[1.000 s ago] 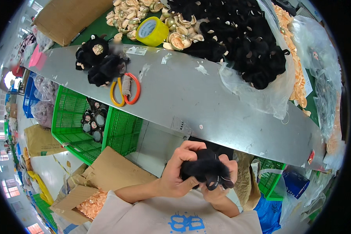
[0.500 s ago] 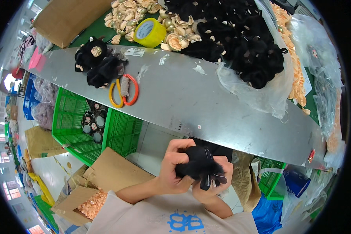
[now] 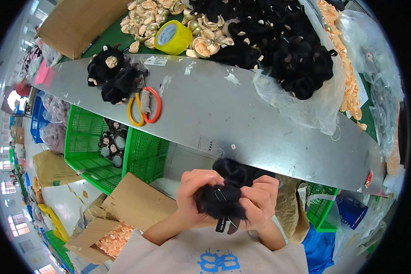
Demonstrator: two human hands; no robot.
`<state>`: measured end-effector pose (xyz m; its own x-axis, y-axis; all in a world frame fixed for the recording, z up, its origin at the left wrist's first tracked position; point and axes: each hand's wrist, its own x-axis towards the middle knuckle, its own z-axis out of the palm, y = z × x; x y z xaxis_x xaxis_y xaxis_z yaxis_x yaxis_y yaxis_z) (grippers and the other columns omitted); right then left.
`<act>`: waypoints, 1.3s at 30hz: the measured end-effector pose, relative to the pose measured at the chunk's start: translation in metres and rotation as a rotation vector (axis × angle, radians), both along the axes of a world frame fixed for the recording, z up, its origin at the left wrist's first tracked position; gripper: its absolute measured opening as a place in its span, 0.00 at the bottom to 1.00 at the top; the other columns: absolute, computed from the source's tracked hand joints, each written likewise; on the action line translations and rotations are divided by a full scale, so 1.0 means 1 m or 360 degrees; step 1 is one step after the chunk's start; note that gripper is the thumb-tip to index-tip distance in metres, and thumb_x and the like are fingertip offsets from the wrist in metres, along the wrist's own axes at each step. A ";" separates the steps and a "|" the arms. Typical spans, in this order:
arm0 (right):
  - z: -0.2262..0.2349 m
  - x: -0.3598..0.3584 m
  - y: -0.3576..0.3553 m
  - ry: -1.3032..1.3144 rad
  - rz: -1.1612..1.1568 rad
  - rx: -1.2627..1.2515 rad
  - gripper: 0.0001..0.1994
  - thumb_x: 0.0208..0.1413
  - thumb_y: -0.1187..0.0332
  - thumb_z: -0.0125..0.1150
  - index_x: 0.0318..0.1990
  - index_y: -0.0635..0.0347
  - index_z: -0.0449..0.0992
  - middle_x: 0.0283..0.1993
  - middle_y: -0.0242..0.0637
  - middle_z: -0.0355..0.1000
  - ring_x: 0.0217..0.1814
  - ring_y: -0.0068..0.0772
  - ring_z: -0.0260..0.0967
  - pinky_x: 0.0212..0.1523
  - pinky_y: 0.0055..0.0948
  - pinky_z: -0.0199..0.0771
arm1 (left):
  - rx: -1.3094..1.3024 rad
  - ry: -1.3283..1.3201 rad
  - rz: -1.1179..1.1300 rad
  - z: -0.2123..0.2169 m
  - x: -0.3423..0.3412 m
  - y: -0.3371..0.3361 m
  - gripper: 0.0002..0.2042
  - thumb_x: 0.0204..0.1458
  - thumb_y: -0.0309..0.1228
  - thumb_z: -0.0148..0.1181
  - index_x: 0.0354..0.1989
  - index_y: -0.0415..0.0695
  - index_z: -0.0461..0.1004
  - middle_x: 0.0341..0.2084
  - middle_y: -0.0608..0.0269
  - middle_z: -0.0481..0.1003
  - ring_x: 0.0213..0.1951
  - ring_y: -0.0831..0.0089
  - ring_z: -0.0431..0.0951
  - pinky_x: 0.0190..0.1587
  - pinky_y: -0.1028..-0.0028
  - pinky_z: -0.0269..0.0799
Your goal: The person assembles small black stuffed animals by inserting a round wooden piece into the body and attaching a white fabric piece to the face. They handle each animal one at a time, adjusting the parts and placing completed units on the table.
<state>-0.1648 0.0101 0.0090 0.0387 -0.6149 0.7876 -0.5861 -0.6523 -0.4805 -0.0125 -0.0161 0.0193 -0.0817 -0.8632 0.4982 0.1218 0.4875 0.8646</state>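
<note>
While both sets of fingers are curled tight, they close on 1 black plush toy [image 3: 223, 198] held low in front of the chest, below the near edge of the metal table [image 3: 242, 114]. The left hand [image 3: 195, 196] wraps the toy's left side with its fingers bent over the top; the right hand [image 3: 260, 205] pinches the right side, fingertips pressed into the fur. A thin pale line crosses the fur between the hands — too fine to name. A small dark tag [image 3: 221, 224] hangs from the toy's underside. Most of the toy is buried under the fingers, so its shape is hard to make out, and both palms are hidden.

On the table, well apart from the hands, lie 2 finished black plush toys [image 3: 112, 75] with pale faces, and just beside them scissors [image 3: 144, 107] with 1 yellow and 1 orange handle. Farther back sit a roll of yellow tape [image 3: 172, 37], a heap of pale face pieces [image 3: 146, 18] and a clear bag of black fur pieces [image 3: 283, 50]. Under the table's left end stands a green basket [image 3: 93, 146] — its contents are partly cut off by the table edge.

Against 1 second ago, the hands sit slightly lower and closer together, and the toy is bunched tighter between them; the table things have not shifted.
</note>
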 end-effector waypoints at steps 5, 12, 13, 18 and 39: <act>0.012 -0.007 -0.021 -0.0025 0.0242 0.0005 0.13 0.30 0.66 0.65 0.29 0.55 0.73 0.31 0.31 0.76 0.29 0.30 0.61 0.32 0.31 0.64 | -0.0480 -0.0472 0.0137 -0.004 0.013 -0.004 0.18 0.41 0.22 0.72 0.42 0.39 0.74 0.36 0.58 0.67 0.38 0.61 0.73 0.39 0.67 0.74; 0.002 0.016 -0.010 -0.0121 0.0207 -0.0141 0.11 0.30 0.69 0.65 0.28 0.52 0.74 0.32 0.30 0.75 0.27 0.28 0.60 0.31 0.30 0.66 | -0.0816 -0.0199 0.0513 0.009 -0.002 -0.036 0.17 0.42 0.22 0.71 0.42 0.39 0.73 0.36 0.57 0.66 0.40 0.60 0.70 0.39 0.64 0.79; 0.003 0.021 -0.006 -0.0276 0.0227 -0.0022 0.10 0.31 0.72 0.64 0.27 0.53 0.74 0.32 0.29 0.74 0.27 0.27 0.60 0.31 0.31 0.67 | -0.0682 0.0013 0.0581 0.011 -0.013 -0.034 0.15 0.45 0.22 0.69 0.42 0.39 0.72 0.39 0.53 0.69 0.41 0.57 0.74 0.41 0.62 0.80; -0.004 0.012 -0.005 -0.0342 0.0166 0.0040 0.13 0.28 0.74 0.67 0.27 0.57 0.73 0.29 0.32 0.68 0.28 0.35 0.62 0.31 0.32 0.68 | -0.0575 -0.0364 0.0125 0.008 0.006 -0.020 0.19 0.45 0.25 0.72 0.45 0.38 0.72 0.48 0.44 0.73 0.44 0.53 0.80 0.43 0.63 0.81; 0.013 -0.014 0.001 -0.0358 0.0357 -0.0002 0.19 0.35 0.76 0.65 0.41 0.50 0.77 0.22 0.29 0.57 0.16 0.28 0.56 0.21 0.27 0.63 | -0.0962 -0.0341 -0.0042 0.002 -0.012 0.007 0.13 0.45 0.16 0.62 0.38 0.30 0.65 0.38 0.36 0.77 0.34 0.47 0.83 0.35 0.61 0.86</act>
<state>-0.1783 0.0112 0.0221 -0.0017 -0.6099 0.7925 -0.3066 -0.7540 -0.5810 -0.0241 -0.0091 0.0209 -0.2505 -0.4315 0.8666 -0.0044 0.8957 0.4447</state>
